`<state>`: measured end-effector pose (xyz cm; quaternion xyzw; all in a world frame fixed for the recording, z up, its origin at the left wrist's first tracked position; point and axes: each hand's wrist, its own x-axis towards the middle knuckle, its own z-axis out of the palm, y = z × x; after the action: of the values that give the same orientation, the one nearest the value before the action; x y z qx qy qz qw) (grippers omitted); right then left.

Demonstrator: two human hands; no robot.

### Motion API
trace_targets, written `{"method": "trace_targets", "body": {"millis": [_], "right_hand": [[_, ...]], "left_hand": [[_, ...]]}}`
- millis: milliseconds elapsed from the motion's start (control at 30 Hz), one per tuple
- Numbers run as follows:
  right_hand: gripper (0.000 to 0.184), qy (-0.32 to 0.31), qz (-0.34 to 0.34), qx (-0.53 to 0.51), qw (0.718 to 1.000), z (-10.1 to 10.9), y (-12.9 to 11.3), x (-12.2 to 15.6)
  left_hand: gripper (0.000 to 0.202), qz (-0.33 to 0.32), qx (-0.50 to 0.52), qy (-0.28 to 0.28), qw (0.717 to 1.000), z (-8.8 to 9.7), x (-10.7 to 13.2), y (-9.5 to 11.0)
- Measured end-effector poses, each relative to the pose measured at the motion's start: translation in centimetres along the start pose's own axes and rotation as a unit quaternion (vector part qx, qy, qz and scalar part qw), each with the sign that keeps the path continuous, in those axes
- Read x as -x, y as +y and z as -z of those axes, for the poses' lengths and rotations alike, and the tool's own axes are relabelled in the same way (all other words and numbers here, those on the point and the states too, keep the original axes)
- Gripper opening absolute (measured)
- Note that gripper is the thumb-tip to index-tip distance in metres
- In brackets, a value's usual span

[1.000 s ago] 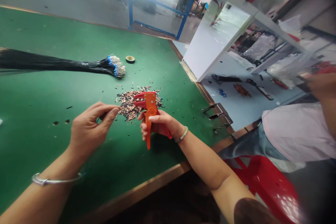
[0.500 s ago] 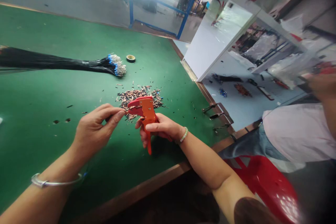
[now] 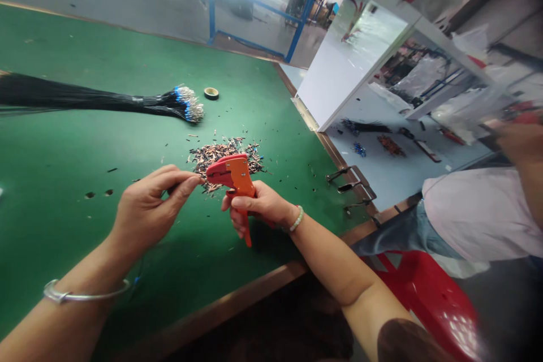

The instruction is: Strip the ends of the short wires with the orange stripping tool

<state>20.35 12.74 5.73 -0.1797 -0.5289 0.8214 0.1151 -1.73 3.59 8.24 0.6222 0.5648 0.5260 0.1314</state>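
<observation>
My right hand (image 3: 258,203) is wrapped round an orange and red wire stripper (image 3: 240,175), its jaws pointing left. Thumb and forefinger of my left hand (image 3: 155,203) pinch a thin wire, its tip at the stripper's jaws; fingers hide most of it. A dark length with a blue end (image 3: 136,280) hangs below my left wrist. Directly beyond the stripper, and partly covered by it, lies a pile of short wire and insulation scraps (image 3: 216,153).
A long bundle of black wires (image 3: 106,99) with blue and silvery ends lies on the green tabletop (image 3: 63,141). Near it sits a roll of tape (image 3: 211,93). Metal clamps (image 3: 352,184) line the right edge. A person in a pale top (image 3: 479,212) and a red stool (image 3: 428,300) are at right.
The stripper's jaws have come closer together, and its handle has swung slightly right in my right hand. My left hand stays pinched by the jaws, shifted slightly left.
</observation>
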Motion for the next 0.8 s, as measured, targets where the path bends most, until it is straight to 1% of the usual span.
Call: {"method": "trace_targets", "body": {"millis": [133,300,367,433,533,633,800], "right_hand": [[0.046,0.020,0.011,-0.001,1.000,-0.3,0.0,-0.1],[0.049,0.044,0.022,-0.014,0.999,-1.0,-0.4,-0.3],[0.053,0.059,0.019,-0.019,0.998,-1.3,-0.6,-0.3],[0.056,0.071,0.014,-0.020,0.997,-1.6,-0.6,-0.4],[0.057,0.074,0.007,-0.012,0.997,-1.6,-0.6,-0.3],[0.056,0.068,0.004,-0.007,0.998,-1.5,-0.4,-0.2],[0.050,0.053,0.008,-0.014,0.998,-1.1,0.0,-0.3]], "left_hand": [[0.020,0.021,-0.013,0.006,1.000,0.0,0.0,-0.2],[0.035,0.097,-0.033,0.014,0.995,0.1,0.2,-1.0],[0.037,0.106,-0.033,0.009,0.994,0.1,0.3,-1.1],[0.036,0.094,-0.034,0.002,0.995,-0.1,0.3,-1.1],[0.029,0.046,-0.032,0.000,0.998,-0.2,0.2,-0.9],[0.023,0.003,-0.028,0.001,1.000,-0.3,0.1,-0.7],[0.017,-0.036,-0.022,0.004,0.999,-0.2,0.2,-0.9]]}}
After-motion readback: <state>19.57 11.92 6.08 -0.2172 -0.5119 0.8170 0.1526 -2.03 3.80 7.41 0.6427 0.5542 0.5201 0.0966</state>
